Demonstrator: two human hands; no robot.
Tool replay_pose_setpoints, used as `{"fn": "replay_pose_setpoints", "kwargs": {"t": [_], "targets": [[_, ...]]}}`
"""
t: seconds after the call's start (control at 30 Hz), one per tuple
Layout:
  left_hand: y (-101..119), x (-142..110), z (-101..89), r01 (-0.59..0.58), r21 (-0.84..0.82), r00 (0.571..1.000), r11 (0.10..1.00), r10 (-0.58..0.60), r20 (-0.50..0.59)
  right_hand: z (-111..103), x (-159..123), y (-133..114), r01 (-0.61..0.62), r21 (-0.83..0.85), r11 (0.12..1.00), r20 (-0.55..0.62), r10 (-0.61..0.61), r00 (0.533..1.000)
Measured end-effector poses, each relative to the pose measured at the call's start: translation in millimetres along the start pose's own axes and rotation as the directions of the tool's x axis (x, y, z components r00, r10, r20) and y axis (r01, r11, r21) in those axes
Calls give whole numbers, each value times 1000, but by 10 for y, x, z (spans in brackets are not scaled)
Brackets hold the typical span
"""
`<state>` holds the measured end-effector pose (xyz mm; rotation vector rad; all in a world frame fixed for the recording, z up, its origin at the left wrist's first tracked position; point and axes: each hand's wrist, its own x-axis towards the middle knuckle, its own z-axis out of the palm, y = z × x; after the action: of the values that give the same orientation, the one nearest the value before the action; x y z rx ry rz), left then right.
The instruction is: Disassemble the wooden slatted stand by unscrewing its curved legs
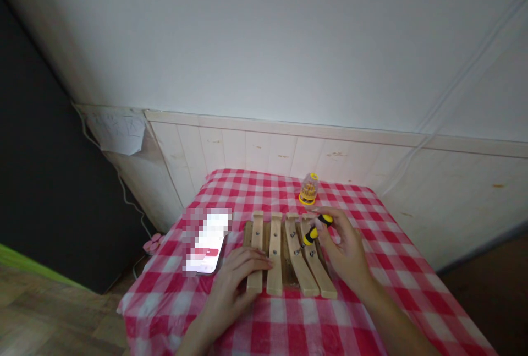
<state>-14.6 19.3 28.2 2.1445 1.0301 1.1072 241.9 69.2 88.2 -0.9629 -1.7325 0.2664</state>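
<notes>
Several pale wooden slats lie side by side across darker wooden boards, with dark screws in them. My right hand grips a yellow and black screwdriver, its tip slanting down to the left near a screw in the third slat. Over the left slats rests my left hand, fingers stretched out and lying flat on the wood. The two slats at the right splay toward the lower right.
A clear-topped yellow bit case stands behind the slats. Left of them lies a lit phone, partly blurred out. A red and white checked tablecloth covers the table, which meets a white panelled wall.
</notes>
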Motion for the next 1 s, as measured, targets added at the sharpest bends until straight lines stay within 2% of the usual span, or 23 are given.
{"fn": "replay_pose_setpoints", "kwargs": {"t": [0.13, 0.37, 0.43, 0.63, 0.83, 1.0], "targets": [[-11, -2, -4, -27, 11, 1000, 1000, 27, 8, -22, -5, -14, 49, 30, 998, 108, -52, 993], [9, 2, -23, -41, 32, 999, 999, 41, 5, -15, 44, -27, 215, -31, 976, 63, -213, 975], [-7, 3, -15, -52, 24, 999, 998, 52, -1, -20, 62, -36, 228, -62, 972, 51, -225, 973], [-99, -17, 29, -88, -1, 996, 996, 88, -28, -35, 37, 17, 106, -95, 990, 61, -100, 993], [-110, -36, 31, -68, -4, 997, 998, 68, -46, -15, -8, 29, -24, 189, 982, 138, -2, 990], [-90, -18, 27, -66, -11, 998, 998, 66, -14, -18, 20, -42, 8, 250, 968, 128, -41, 991]]}}
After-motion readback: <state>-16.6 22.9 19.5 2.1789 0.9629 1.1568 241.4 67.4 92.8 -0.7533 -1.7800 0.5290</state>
